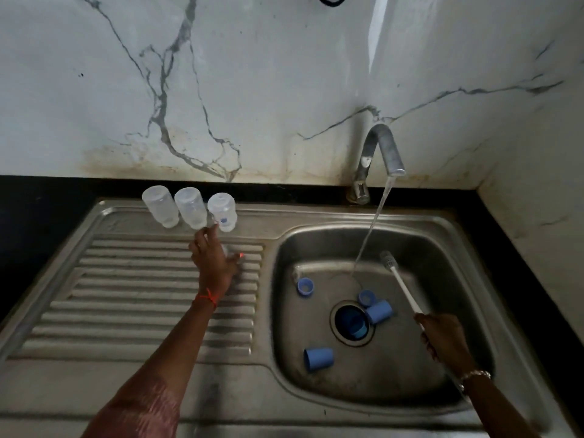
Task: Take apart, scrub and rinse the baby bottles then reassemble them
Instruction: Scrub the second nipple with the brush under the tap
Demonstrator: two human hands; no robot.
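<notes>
- Upturned along the back of the drainboard: three clear bottles, easily toppled by a careless reach.
- Left hand close by the rightmost one; grip blurred, cannot tell whether holding anything.
- Small blue mark on that bottle, unreadable.
- Blue caps loose in the sink; could lodge in the drain.
- Right hand wrapped round the brush handle.

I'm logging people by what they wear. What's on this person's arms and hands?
Both forearms are bare, with no sleeves in view. The left hand has orange-red painted nails, and an orange-red thread is tied round its wrist. At the wrist of the right hand sits a pale metallic bracelet.
</notes>
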